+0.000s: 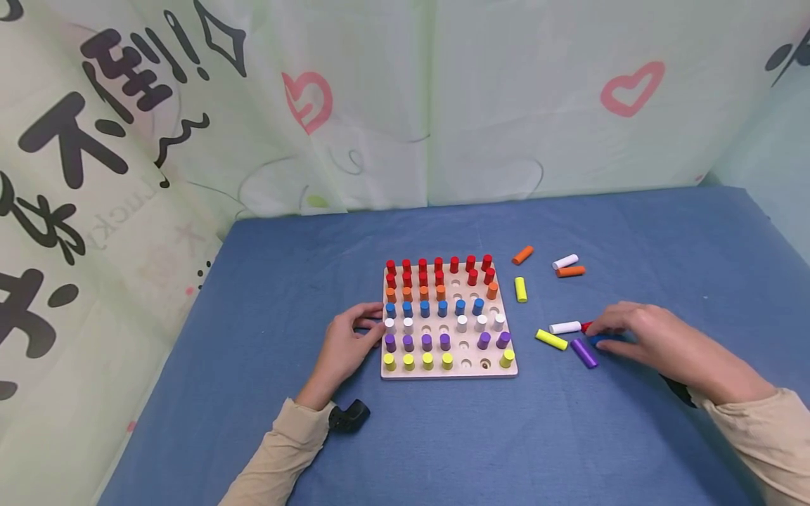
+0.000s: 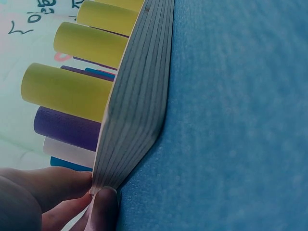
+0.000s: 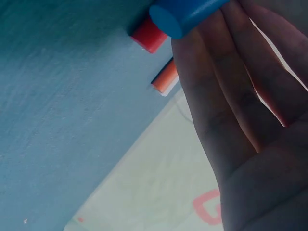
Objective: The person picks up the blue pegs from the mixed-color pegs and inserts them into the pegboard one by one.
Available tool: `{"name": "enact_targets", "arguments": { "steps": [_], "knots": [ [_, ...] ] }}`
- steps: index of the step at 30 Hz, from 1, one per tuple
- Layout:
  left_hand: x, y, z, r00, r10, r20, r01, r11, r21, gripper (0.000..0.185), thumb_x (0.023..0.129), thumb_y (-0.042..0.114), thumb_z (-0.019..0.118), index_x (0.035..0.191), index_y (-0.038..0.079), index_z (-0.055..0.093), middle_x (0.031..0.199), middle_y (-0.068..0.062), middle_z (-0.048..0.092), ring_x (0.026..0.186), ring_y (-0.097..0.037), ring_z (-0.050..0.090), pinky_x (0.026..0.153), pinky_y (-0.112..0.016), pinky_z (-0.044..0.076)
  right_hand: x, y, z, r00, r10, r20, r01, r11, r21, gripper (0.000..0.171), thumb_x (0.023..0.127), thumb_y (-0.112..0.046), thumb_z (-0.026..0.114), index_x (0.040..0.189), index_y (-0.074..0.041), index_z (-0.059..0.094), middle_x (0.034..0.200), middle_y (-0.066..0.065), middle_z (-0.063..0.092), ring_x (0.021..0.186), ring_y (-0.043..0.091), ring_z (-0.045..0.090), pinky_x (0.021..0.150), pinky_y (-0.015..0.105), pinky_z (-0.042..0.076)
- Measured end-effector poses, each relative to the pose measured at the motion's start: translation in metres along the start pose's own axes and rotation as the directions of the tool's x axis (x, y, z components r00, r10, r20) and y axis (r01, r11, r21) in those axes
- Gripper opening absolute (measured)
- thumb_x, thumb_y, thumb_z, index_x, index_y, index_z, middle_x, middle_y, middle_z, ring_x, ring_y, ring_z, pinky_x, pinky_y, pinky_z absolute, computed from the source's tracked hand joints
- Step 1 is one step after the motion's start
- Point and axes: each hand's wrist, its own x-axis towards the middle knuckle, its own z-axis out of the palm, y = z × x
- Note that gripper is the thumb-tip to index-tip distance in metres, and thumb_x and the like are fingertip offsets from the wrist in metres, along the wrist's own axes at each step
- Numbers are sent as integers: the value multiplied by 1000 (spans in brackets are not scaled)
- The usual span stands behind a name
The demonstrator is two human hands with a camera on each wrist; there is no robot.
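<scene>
A wooden pegboard [image 1: 451, 369] lies mid-table, with rows of red, orange, blue, white, purple and yellow pegs and several bare holes. My left hand [image 1: 372, 326] holds its left edge; in the left wrist view a thumb and finger [image 2: 103, 209] pinch the board's edge [image 2: 139, 96] beside the yellow pegs [image 2: 67, 91]. To the right of the board, my right hand [image 1: 601, 334] rests low on the cloth with its fingertips round a blue peg [image 1: 598, 341] [image 3: 185, 12]. A red peg [image 1: 586, 327] [image 3: 149, 36] lies just beyond those fingers [image 3: 216, 96].
Loose pegs lie right of the board: white [image 1: 565, 327], yellow [image 1: 551, 339], purple [image 1: 584, 353], another yellow [image 1: 520, 289], two orange [image 1: 522, 254] [image 1: 570, 271] and a white one [image 1: 565, 261]. Printed fabric walls stand behind and to the left of the blue table cover [image 1: 443, 436].
</scene>
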Motion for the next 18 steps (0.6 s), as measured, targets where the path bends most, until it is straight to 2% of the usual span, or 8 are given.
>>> {"name": "enact_targets", "arguments": {
  "steps": [10, 18],
  "knots": [
    [0, 0, 0, 1000, -12, 2, 12, 1000, 11, 35, 93, 11, 68, 128, 7, 65, 116, -8, 70, 93, -18, 67, 73, -27, 59, 11, -7, 0, 993, -51, -107, 52, 999, 10, 32, 66, -4, 88, 90, -20, 75, 88, -16, 66, 77, 2, 57, 66, 27, 51],
    [0, 1, -1, 1000, -7, 3, 7, 1000, 4, 35, 93, 11, 68, 128, 7, 65, 116, -8, 70, 94, -18, 67, 75, -29, 59, 22, -16, -2, 995, -16, -98, 17, 1000, 12, 29, 70, -5, 87, 93, -19, 76, 90, -12, 68, 76, 3, 56, 64, 28, 52]
  ]
}}
